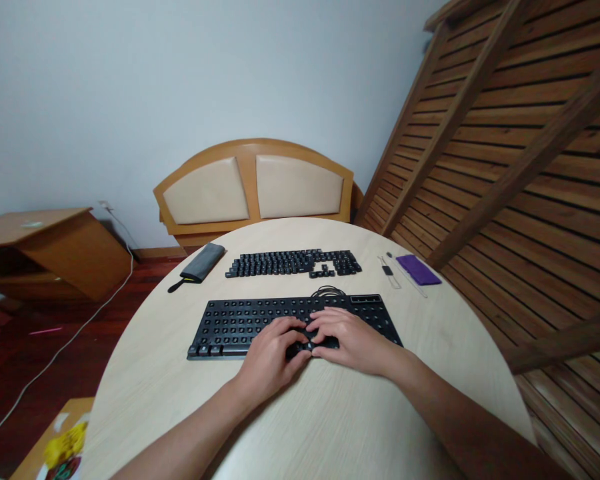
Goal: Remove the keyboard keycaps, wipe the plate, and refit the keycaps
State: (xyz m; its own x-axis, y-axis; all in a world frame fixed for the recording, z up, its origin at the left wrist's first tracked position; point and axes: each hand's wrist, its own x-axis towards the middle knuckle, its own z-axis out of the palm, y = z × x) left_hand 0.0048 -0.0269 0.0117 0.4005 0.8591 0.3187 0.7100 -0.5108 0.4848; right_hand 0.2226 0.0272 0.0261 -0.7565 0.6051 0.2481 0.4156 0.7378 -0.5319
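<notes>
Black keyboard [240,323] under both hands [313,347] (loose keycaps [293,263] behind)

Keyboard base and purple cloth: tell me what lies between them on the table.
In the head view, two slim tools lie on the table between the keyboard base and the purple cloth; otherwise bare tabletop.

Soft, even room light fills the scene, bright on the pale wall [130,87] and the surface [330,427], with no hard glare. Faint shadows sit under the hands and forearms. The wide lens bends straight lines near the edges, and the wooden slats [555,200] at the right blur slightly.
</notes>
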